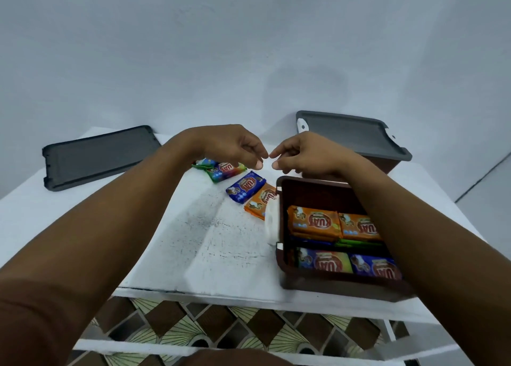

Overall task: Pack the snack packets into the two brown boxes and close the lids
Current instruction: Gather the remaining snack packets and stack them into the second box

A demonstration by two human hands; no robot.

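An open brown box stands at the front right of the white table, with several orange, blue and green snack packets in it. Behind it a second brown box carries a grey lid. Loose on the table lie a green packet, a blue packet and an orange packet. My left hand hovers above the green packet, fingers curled, nothing in it. My right hand hovers beside it, above the open box's far edge, also holding nothing. The fingertips nearly meet.
A second grey lid lies flat at the table's far left. The white table has a worn, scuffed top and ends in a front edge near me. A white wall rises behind. Patterned floor tiles show below.
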